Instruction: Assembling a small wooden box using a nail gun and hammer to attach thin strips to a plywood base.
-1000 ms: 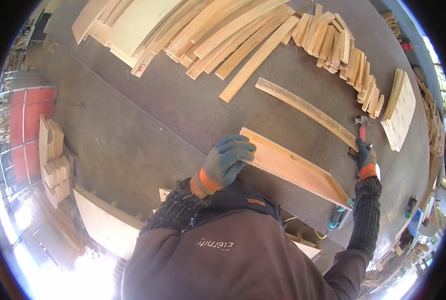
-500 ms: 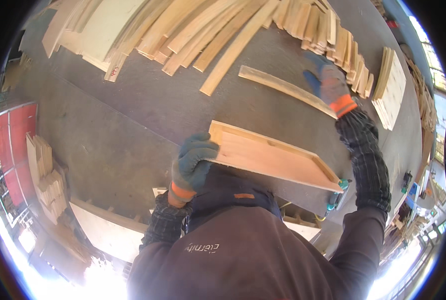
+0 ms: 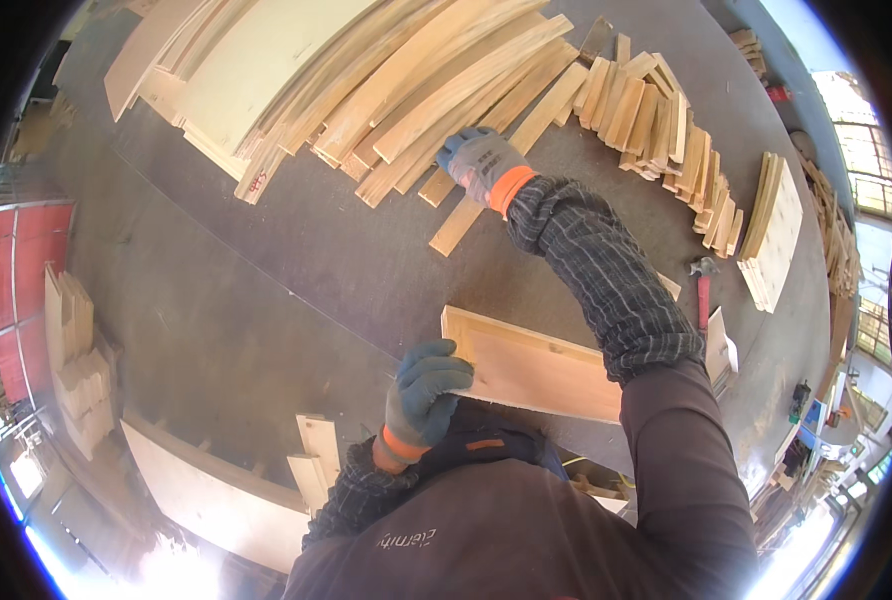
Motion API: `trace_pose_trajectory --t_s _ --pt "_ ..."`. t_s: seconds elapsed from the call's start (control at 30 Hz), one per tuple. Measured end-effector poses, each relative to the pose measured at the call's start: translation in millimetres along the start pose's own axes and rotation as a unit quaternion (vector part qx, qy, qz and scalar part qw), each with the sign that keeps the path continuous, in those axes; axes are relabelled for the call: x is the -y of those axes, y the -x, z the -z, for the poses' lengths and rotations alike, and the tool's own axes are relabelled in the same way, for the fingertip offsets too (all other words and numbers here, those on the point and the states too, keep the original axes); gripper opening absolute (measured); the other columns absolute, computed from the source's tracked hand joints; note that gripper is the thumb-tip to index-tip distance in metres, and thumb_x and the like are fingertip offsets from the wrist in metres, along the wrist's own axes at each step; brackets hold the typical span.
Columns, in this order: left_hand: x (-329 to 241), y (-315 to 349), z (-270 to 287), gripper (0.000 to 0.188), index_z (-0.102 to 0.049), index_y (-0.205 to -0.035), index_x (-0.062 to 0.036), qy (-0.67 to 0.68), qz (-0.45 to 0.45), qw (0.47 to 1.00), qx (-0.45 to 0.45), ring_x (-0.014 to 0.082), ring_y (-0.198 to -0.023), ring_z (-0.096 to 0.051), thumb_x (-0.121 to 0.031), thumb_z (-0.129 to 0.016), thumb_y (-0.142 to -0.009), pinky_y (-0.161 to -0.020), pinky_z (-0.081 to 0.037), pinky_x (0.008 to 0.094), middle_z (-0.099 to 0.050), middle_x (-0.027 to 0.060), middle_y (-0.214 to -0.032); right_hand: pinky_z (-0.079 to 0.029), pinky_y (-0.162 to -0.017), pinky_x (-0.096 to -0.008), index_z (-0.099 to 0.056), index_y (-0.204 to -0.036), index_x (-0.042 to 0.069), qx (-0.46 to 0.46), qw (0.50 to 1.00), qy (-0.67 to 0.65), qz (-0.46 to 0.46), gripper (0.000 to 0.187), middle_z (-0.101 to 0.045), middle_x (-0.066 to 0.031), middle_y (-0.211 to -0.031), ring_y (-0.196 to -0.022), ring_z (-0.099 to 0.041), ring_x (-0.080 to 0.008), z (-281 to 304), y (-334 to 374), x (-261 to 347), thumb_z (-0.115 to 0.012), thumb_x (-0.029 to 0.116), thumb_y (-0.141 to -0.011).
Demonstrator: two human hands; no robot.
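Note:
My left hand (image 3: 426,395), in a grey-blue glove with an orange cuff, grips the left end of a shallow wooden tray (image 3: 536,375). This tray has a thin bottom panel and a raised rim, and its right end is behind my right forearm. My gloved right hand (image 3: 486,165) is out over the ends of several long wooden strips (image 3: 436,85). Its fingers are bent and close together above one strip (image 3: 456,230) that juts toward me; whether they grip it is hidden. Beneath my right forearm, the end of a loose strip (image 3: 670,286) shows.
Short wooden blocks (image 3: 656,125) lie in a curved row at the far right, beside a stack of panels (image 3: 771,235). A red-handled hammer (image 3: 704,290) lies right of my forearm. Pale boards (image 3: 266,75) are piled at the far left. More wood pieces (image 3: 81,350) stand beyond the table's left edge.
My right hand has moved left from beside the short blocks to the long strips. The left hand keeps hold of the tray. The view has shifted, and the hammer now shows.

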State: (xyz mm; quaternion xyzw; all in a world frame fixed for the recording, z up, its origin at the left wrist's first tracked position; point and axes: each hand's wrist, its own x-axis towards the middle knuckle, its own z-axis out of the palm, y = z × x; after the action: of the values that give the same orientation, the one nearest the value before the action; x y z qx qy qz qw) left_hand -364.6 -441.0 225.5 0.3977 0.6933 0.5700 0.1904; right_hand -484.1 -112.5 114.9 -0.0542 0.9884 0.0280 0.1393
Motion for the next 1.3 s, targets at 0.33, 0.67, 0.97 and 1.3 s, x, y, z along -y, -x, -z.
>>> trace_pose_trajectory --t_s 0.33,0.67,0.97,1.3 --pt "-0.5 -4.7 -2.4 0.034 -0.072 -0.104 -0.0046 -0.008 -0.005 1.0 -0.001 0.0399 -0.116 -0.067 0.008 -0.07 -0.073 -0.097 -0.055 0.0457 -0.074 0.01 -0.11 -0.047 -0.114 -0.0483 -0.056 -0.132 0.006 -0.148 0.984 -0.023 0.1 0.04 -0.064 -0.0155 -0.134 -0.126 -0.063 -0.0356 76.7 58.5 -6.1 -0.066 0.017 -0.095" --pt "4.3 -1.9 -8.4 0.031 -0.072 -0.112 -0.0012 -0.041 0.009 0.999 -0.022 0.0323 -0.118 -0.068 0.01 -0.069 -0.083 -0.101 -0.054 0.0382 -0.07 0.0183 -0.126 -0.058 -0.091 -0.0445 -0.056 -0.145 0.006 -0.283 0.93 -0.177 0.153 0.057 -0.067 -0.0176 -0.119 -0.108 -0.066 -0.0372 261.2 179.5 33.4 -0.074 0.014 -0.092" --pt "-3.3 5.5 -16.9 0.039 -0.066 -0.131 0.0003 0.014 0.095 0.994 -0.053 0.025 -0.119 -0.069 0.001 -0.073 -0.092 -0.102 -0.053 0.0357 -0.072 0.0158 -0.128 -0.056 -0.094 -0.0464 -0.065 -0.132 0.001 0.016 0.899 -0.435 -0.038 0.044 -0.071 -0.0221 -0.121 -0.108 -0.067 -0.0423 155.4 273.1 74.7 -0.058 0.036 -0.105" --pt "2.5 7.4 -19.2 0.046 -0.06 -0.139 0.0029 0.007 0.016 0.999 -0.045 0.0267 -0.126 -0.066 0.007 -0.065 -0.094 -0.106 -0.052 0.0374 -0.068 0.0165 -0.136 -0.056 -0.094 -0.0441 -0.065 -0.137 0.006 0.086 0.905 -0.413 -0.055 0.041 -0.072 -0.0201 -0.12 -0.106 -0.069 -0.0378 117.1 269.1 116.5 -0.059 0.032 -0.105"
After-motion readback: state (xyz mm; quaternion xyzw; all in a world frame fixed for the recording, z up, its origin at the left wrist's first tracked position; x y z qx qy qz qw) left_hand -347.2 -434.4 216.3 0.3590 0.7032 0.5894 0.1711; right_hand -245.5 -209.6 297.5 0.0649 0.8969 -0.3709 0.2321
